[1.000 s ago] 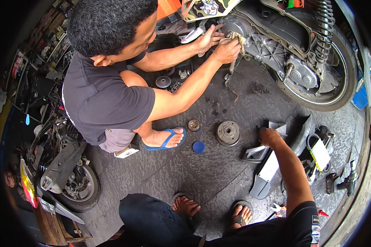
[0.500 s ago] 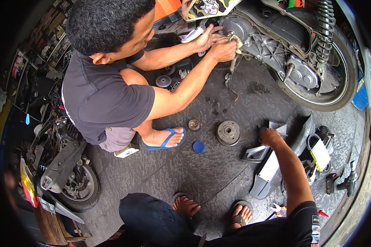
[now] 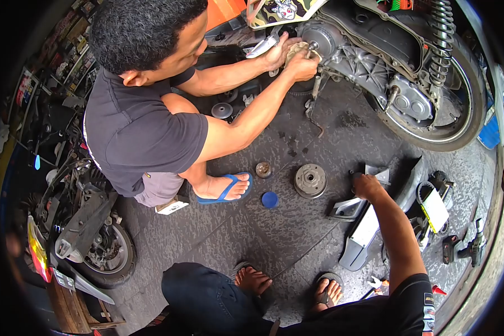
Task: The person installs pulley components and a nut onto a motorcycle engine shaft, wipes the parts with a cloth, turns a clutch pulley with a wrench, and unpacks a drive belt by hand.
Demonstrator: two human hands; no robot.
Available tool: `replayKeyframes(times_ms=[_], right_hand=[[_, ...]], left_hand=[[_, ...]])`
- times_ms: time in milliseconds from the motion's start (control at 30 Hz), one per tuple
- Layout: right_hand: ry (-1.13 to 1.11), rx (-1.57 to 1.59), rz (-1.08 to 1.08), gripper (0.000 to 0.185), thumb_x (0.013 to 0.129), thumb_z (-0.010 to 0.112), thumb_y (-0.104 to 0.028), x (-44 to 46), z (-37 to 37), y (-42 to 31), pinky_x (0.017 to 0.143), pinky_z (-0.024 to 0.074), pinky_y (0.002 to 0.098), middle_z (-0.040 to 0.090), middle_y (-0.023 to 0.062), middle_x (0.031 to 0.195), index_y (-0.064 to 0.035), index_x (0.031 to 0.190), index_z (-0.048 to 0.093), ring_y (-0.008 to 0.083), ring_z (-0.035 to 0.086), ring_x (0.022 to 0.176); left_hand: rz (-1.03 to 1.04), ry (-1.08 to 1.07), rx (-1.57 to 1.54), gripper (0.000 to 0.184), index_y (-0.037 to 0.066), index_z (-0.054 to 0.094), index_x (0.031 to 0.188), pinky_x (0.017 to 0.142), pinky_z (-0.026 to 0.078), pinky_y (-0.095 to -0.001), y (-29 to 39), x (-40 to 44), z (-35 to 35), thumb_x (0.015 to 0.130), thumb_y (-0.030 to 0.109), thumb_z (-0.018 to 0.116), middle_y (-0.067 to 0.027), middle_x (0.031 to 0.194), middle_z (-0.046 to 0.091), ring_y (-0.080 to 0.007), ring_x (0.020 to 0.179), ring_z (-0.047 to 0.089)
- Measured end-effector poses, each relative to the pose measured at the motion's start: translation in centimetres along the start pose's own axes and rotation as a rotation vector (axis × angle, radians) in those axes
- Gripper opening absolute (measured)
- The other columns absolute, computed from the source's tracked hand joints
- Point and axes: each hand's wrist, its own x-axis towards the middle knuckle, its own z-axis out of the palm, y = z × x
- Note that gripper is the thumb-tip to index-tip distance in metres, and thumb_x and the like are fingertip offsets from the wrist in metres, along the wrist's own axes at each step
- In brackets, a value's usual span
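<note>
My right hand reaches down at the right, fingers curled around something dark whose shape I cannot make out. Just below it lies a black and grey angular part, and beside that a long cover with a white face. To the left of this hand a round metal clutch assembly rests on the floor. A blue lid and a small open tin lie farther left. My left hand is out of view.
A co-worker squats at the left, holding a cloth at the scooter's opened engine case. The scooter's rear wheel stands top right. A power drill lies at far right, and another motorbike's wheel at lower left.
The co-worker's cloth has spread and shifted left around the shaft, with their hand turning slightly. My right hand stays in the same place.
</note>
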Motion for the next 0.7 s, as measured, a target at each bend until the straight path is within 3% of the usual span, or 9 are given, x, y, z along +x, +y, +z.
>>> replayKeyframes(times_ms=[500,700], right_hand=[[0.005,0.012,-0.007,0.025,0.079,0.051,-0.018,0.2,0.3,0.1,0.083,0.0482,0.0372,0.063,0.0151,0.102,-0.0065,0.095,0.066,0.0275,0.06,0.097],[-0.004,0.007,-0.016,0.026,0.079,0.05,-0.017,0.5,0.5,0.2,0.083,0.048,0.0368,0.062,0.0152,0.103,-0.0064,0.096,0.066,0.0274,0.06,0.098]], left_hand=[[0.017,-0.023,0.083,0.034,0.011,0.068,0.081,0.091,0.027,-0.0425,-0.3,-0.1,0.0,0.084,0.04,0.051,-0.0047,0.082,0.064,-0.0222,0.09,0.055],[0.006,0.071,0.163,0.034,0.01,0.068,0.081,0.088,0.032,-0.0413,0.2,-0.2,-0.2,0.085,0.038,0.05,-0.005,0.081,0.063,-0.0236,0.085,0.057]])
